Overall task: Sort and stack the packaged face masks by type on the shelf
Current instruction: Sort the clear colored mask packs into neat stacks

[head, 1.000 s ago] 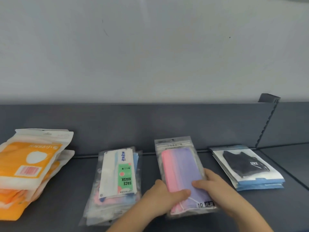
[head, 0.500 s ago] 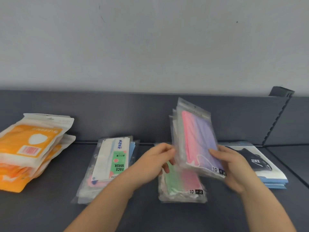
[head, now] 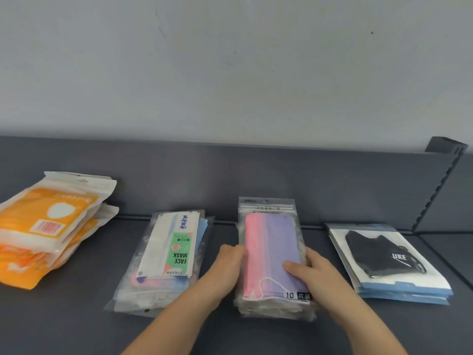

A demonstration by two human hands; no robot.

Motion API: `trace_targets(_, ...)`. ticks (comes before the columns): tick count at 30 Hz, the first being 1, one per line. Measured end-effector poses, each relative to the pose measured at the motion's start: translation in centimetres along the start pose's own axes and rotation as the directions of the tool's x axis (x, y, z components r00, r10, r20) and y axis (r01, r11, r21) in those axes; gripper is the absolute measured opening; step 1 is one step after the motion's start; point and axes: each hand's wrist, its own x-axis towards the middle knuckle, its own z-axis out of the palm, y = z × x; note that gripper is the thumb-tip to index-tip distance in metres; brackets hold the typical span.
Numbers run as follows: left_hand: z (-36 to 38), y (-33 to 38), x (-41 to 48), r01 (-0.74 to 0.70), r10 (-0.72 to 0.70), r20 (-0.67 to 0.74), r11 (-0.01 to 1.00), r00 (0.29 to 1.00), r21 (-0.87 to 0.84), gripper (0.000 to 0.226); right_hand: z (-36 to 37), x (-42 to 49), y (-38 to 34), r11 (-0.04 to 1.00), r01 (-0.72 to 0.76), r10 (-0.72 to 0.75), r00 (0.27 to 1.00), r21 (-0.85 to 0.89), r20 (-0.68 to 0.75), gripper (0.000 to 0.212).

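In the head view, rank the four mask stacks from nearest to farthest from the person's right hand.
1. The pink-and-purple mask stack: in the middle, under the right hand, whose fingers touch it.
2. The black mask stack: just to the hand's right.
3. The FACE MASK stack: left of centre, beyond the left hand.
4. The orange pack stack: far left of the shelf.
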Motion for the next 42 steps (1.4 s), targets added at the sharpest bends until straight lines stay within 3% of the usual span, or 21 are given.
trace_targets(1, 0.3, 0.7, -1.2, -0.038, 0.038, -0.006, 0.998, 0.999, 0.054, 0.019, 0.0, 0.2, 0.1, 0.991, 0.012, -0.015, 1.000, -0.130, -0.021, 0.023)
trace_targets(3, 0.9, 2.3, -3.5, -0.051, 0.054, 0.017, 0.991, 0.998, -0.120, 0.031, -0.1, 0.3, 0.3, 0.965, 0.013, -0.024, 0.999, -0.260, -0.038, 0.029)
trace_targets(5, 1.3, 3.5, -5.3, -0.046, 0.051, 0.012, 0.971, 0.999, -0.234, 0.040, -0.2, 0.7, 1.0, 1.000, -0.004, 0.004, 1.000, 0.015, 0.026, 0.038)
trace_targets(7, 1.9, 3.6, -5.1, -0.068, 0.076, 0.018, 0.965, 0.997, -0.253, 0.048, -0.1, 1.2, 1.5, 0.943, -0.074, 0.051, 0.996, 0.324, 0.077, 0.039)
trace_targets(8, 2.2, 3.7, -5.3, -0.069, 0.082, 0.034, 0.958, 0.996, -0.280, 0.049, -0.2, 1.4, 1.7, 0.918, -0.099, 0.079, 0.995, 0.384, 0.067, 0.042)
trace_targets(11, 2.9, 4.1, -5.6, -0.077, 0.097, 0.053, 0.952, 0.994, -0.297, 0.051, -0.5, 1.6, 2.0, 0.917, -0.108, 0.099, 0.994, 0.385, 0.042, 0.050)
trace_targets(14, 2.4, 4.5, -5.8, -0.111, 0.130, 0.066, 0.965, 0.989, -0.239, 0.066, -1.0, 1.2, 1.5, 0.924, -0.108, 0.115, 0.993, 0.366, 0.002, 0.056)
trace_targets(17, 0.4, 4.5, -5.9, -0.193, 0.192, -0.052, 0.981, 0.980, -0.012, 0.080, -1.7, 0.8, 0.6, 0.964, -0.036, 0.068, 0.991, 0.262, -0.115, 0.059)
trace_targets(20, -3.4, 3.8, -5.3, -0.269, 0.279, -0.177, 0.960, 0.944, 0.077, 0.073, -2.0, 0.3, -1.1, 0.996, 0.056, -0.041, 0.976, 0.065, -0.213, 0.052)
trace_targets(24, -9.8, 2.3, -4.7, -0.225, 0.256, -0.347, 0.966, 0.902, 0.127, 0.051, -1.0, -0.5, -4.5, 0.955, 0.168, -0.209, 0.966, -0.243, -0.155, 0.050)
trace_targets(27, -13.8, 0.1, -4.2, -0.129, 0.201, -0.435, 0.973, 0.878, 0.190, 0.046, 1.2, -0.6, -6.4, 0.881, 0.238, -0.293, 0.953, -0.409, -0.077, 0.051)
trace_targets(31, -16.7, -3.4, -3.8, 0.044, 0.040, -0.394, 0.978, 0.918, 0.203, 0.075, 6.4, -0.6, -8.1, 0.812, 0.356, -0.399, 0.917, -0.463, 0.003, 0.045)
trace_targets(34, -17.1, -5.1, -3.1, 0.055, -0.001, -0.291, 0.983, 0.957, 0.175, 0.089, 11.8, -1.0, -7.7, 0.776, 0.436, -0.438, 0.892, -0.457, 0.108, 0.041)
trace_targets(38, -17.9, -5.9, -2.1, -0.016, 0.037, -0.249, 0.996, 0.968, 0.085, 0.077, 18.0, -1.2, -5.6, 0.685, 0.465, -0.305, 0.882, -0.560, 0.360, 0.071)
trace_targets(40, -18.5, -6.0, -1.5, -0.002, 0.026, -0.223, 0.994, 0.974, 0.106, 0.065, 19.0, -1.1, -5.0, 0.613, 0.465, -0.261, 0.883, -0.639, 0.391, 0.084)
trace_targets(42, -18.9, -6.1, -1.0, -0.012, 0.041, -0.199, 0.989, 0.979, 0.147, 0.050, 19.2, -0.8, -4.6, 0.546, 0.478, -0.309, 0.878, -0.688, 0.365, 0.087)
